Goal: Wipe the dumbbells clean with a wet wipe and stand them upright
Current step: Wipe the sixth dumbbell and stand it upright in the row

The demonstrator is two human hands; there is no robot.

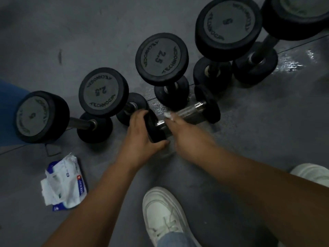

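A small black dumbbell [206,104] with a chrome handle lies on its side on the grey floor. My left hand [142,132] grips its near black head. My right hand [179,129] holds a white wet wipe [168,115] against the chrome handle; its fingers are mostly hidden. Behind it, several black dumbbells stand upright in a row: one at the far left [41,115], two marked 2.5 [103,91] [161,58], and two bigger ones at the right [228,24] [299,13].
A pack of wet wipes [65,184] with crumpled used wipes lies on the floor at the lower left. My white shoes [164,216] [313,173] stand near the bottom. A blue thing [8,107] sits at the left edge. The floor at right looks wet.
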